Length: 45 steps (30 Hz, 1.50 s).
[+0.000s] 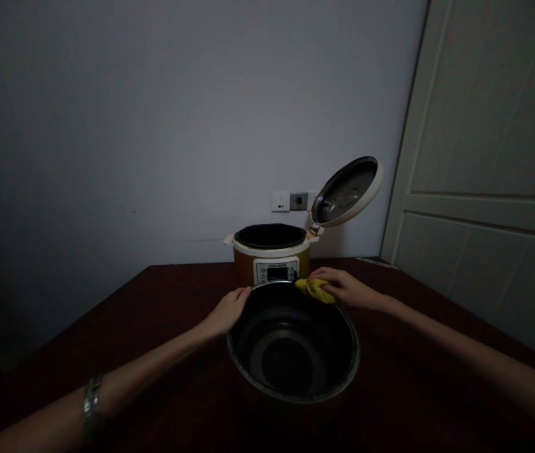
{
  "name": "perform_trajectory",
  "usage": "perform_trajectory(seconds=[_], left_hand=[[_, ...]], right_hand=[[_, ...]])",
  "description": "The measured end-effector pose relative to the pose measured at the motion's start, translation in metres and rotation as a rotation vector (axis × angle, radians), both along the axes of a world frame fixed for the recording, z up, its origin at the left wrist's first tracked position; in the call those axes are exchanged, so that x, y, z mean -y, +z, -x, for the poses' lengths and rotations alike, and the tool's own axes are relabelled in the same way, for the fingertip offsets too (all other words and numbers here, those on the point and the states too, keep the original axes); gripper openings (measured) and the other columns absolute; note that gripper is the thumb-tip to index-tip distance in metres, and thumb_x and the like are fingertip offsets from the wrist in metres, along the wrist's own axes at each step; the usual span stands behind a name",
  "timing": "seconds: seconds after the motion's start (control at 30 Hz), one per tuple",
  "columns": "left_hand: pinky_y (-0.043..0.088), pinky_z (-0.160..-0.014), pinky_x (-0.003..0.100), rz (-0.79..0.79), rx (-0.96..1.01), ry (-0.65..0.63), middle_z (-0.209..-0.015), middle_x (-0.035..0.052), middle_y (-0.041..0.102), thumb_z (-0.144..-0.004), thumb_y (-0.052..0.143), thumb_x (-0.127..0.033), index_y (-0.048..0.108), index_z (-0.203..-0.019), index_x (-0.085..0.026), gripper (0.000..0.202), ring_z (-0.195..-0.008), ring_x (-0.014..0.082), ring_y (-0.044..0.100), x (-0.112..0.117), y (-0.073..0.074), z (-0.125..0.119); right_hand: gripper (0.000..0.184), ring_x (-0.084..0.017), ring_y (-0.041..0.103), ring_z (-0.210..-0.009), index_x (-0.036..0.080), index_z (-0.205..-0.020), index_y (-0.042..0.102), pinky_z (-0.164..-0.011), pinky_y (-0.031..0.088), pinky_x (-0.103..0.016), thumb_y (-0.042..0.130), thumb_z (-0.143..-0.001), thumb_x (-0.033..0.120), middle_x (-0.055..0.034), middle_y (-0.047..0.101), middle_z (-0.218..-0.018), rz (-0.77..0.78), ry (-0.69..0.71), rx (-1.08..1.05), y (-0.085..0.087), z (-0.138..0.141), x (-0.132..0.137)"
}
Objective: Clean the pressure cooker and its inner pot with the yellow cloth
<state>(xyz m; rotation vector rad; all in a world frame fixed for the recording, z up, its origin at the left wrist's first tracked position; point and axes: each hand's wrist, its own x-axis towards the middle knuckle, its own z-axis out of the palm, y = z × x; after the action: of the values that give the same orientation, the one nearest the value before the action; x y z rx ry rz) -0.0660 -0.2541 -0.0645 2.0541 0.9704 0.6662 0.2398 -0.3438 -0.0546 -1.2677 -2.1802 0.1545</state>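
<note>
A dark, round inner pot [291, 399] is tilted so that its inside faces me. My left hand [230, 309] grips its rim at the upper left, with the fingers partly hidden behind the wall. In my right hand [343, 289] is a bunched yellow cloth [315, 289], pressed on the rim at the upper right. Behind the pot stands an electric cooker [243, 264] with a white rim and a control panel. Its round lid [350, 192] is raised and leans to the right.
The dark red table [173, 296] lies under everything. Wall sockets [281, 201] sit behind the cooker on a pale wall. A light panelled door [475, 207] stands close on the right.
</note>
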Motion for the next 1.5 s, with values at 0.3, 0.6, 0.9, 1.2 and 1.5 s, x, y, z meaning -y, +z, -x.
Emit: perform_trajectory(seconds=[0.3, 0.6, 0.9, 1.2, 1.5], left_hand=[[0.044, -0.081, 0.034, 0.08, 0.072, 0.016, -0.093, 0.0113, 0.071, -0.084, 0.036, -0.058, 0.067, -0.091, -0.012, 0.056, -0.089, 0.026, 0.062, 0.001, -0.001, 0.0], [0.047, -0.081, 0.033, 0.468, 0.368, 0.139, -0.09, 0.0092, 0.071, -0.087, 0.032, -0.049, 0.064, -0.101, -0.011, 0.052, -0.083, 0.0215, 0.064, 0.009, -0.006, -0.002], [0.046, -0.063, 0.027, 0.495, 0.397, 0.243, -0.077, 0.0089, 0.068, -0.077, 0.046, -0.023, 0.062, -0.085, -0.009, 0.023, -0.064, 0.0147, 0.061, -0.016, 0.009, 0.015], [0.03, -0.041, 0.024, 0.285, -0.097, 0.058, -0.047, -0.0022, 0.052, -0.082, 0.042, -0.057, 0.054, -0.074, -0.017, 0.043, -0.036, 0.0106, 0.045, -0.023, 0.028, 0.031], [0.029, -0.036, 0.023, 0.163, -0.452, -0.086, -0.044, -0.0033, 0.049, -0.078, 0.045, -0.065, 0.05, -0.068, -0.019, 0.047, -0.031, 0.0099, 0.04, 0.003, 0.036, 0.032]], right_hand=[[0.029, -0.021, 0.06, -0.089, 0.01, -0.11, 0.063, -0.08, 0.048, -0.032, 0.048, -0.085, 0.01, -0.0147, 0.061, -0.099, -0.223, -0.059, 0.603, 0.012, 0.061, -0.036], [0.028, -0.021, 0.057, -0.09, 0.01, -0.114, 0.056, -0.078, 0.045, -0.032, 0.045, -0.088, 0.01, -0.0143, 0.058, -0.1, -0.351, -0.164, 0.648, 0.019, 0.082, -0.03], [0.033, -0.02, 0.056, -0.088, 0.014, -0.122, 0.051, -0.074, 0.046, -0.032, 0.045, -0.09, 0.019, -0.0127, 0.054, -0.109, -0.375, -0.109, 0.366, 0.052, 0.126, -0.02], [0.034, -0.022, 0.059, -0.089, 0.018, -0.12, 0.054, -0.077, 0.048, -0.035, 0.046, -0.087, 0.024, -0.0114, 0.056, -0.108, -0.42, -0.386, 0.296, 0.059, 0.028, 0.051], [0.033, -0.025, 0.066, -0.084, 0.021, -0.108, 0.067, -0.074, 0.053, -0.039, 0.053, -0.078, 0.024, -0.0124, 0.066, -0.103, 0.166, -0.509, 0.344, -0.057, -0.05, 0.094]])
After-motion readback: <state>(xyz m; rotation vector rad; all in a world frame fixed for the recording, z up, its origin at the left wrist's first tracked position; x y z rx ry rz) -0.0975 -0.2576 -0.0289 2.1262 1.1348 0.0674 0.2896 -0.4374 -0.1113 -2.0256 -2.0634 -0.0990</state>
